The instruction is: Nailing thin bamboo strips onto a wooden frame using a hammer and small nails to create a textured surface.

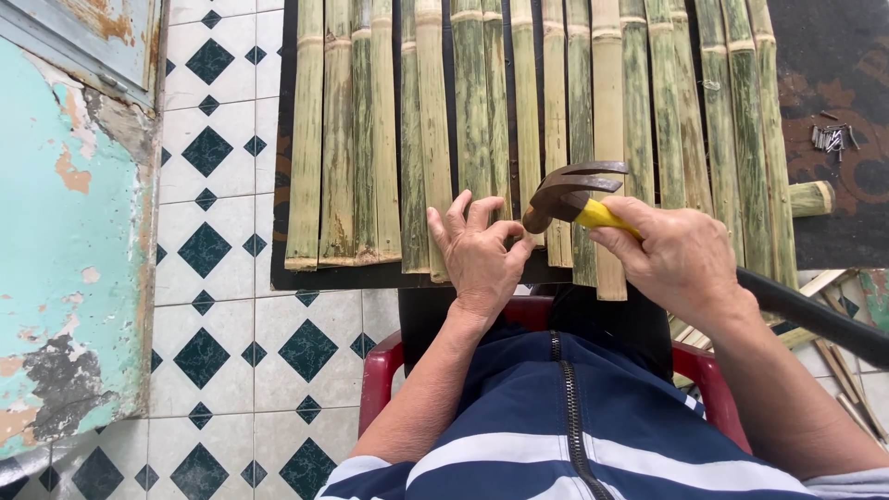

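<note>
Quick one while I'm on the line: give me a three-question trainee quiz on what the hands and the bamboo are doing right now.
1. True or false: the right hand grips a claw hammer by its yellow handle.
2. Where does the left hand rest? A) on the red chair B) on the near ends of the bamboo slats C) on the pile of nails
3. Fill in: the hammer's head sits just to the ____ of the left hand's fingertips.

Key: 1 true; 2 B; 3 right.
</note>
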